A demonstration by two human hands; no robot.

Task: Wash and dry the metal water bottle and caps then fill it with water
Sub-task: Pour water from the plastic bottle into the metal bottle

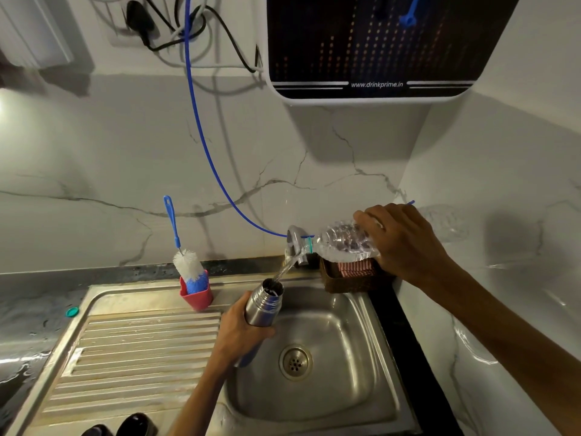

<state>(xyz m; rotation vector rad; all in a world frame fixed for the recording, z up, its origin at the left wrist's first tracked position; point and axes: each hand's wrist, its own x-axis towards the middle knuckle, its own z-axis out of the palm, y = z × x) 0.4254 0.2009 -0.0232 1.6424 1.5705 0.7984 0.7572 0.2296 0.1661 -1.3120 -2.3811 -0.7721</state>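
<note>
The metal water bottle (263,305), a smooth brushed-steel cylinder with a ringed neck and an open mouth, is being gripped by the left hand (239,335), whose fingers and thumb are curled round its lower body. It is being held tilted over the basin of the steel sink (355,401), with a blue part of it showing below the palm. A clear, ribbed and crinkled plastic bottle (344,242) with a teal neck ring is being clasped by the right hand (405,243), whose fingers are wrapped over its base end; it is being held nearly on its side above and to the right of the metal bottle. A thin stream of water (287,267) is being poured from it into the metal bottle's mouth.

Behind the stream a grey curved tap (294,239) is being crossed by a thin blue tube (201,136) that is hanging down the marble-veined wall. Under the plastic bottle a dark woven basket (352,283) is being used to hold something red-and-white striped. On the sink's back rim a red cup (198,297) is holding a bottle brush (187,264) with white bristles and a blue handle. Ridged grooves are running along the draining board (132,357). A small teal cap (72,312) is lying on the wet, dark stone counter beside it. High on the wall, a glossy black purifier (377,42) with orange dots is being shown with "www.drinkprime.in" printed in white.
</note>
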